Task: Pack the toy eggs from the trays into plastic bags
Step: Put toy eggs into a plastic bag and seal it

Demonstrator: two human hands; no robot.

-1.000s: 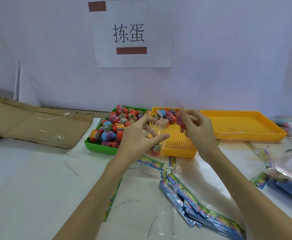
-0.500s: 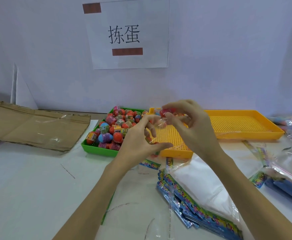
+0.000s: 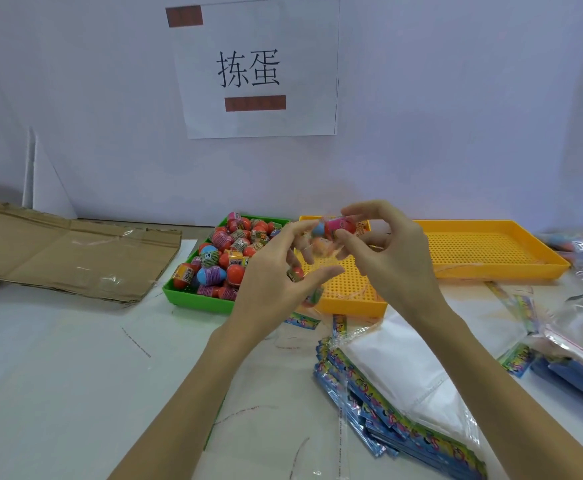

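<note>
Right hand [image 3: 392, 263] pinches pink-blue toy egg [image 3: 333, 226] at fingertips, held above near yellow tray [image 3: 352, 299]. Left hand [image 3: 278, 275] fingers curled, gripping clear plastic bag [image 3: 312, 271] just below egg; bag holds at least one red egg, contents blurred. Green tray [image 3: 193, 299] at 10 o'clock of hands, heaped with toy eggs [image 3: 229, 252]. Second yellow tray [image 3: 490, 251] at 2 o'clock. Stack of flat bags with printed headers [image 3: 397, 420] at 5 o'clock on white table [image 3: 58, 375]. Flattened cardboard [image 3: 65, 251] at 9 o'clock. Paper sign [image 3: 257, 67] on wall at 12.
</note>
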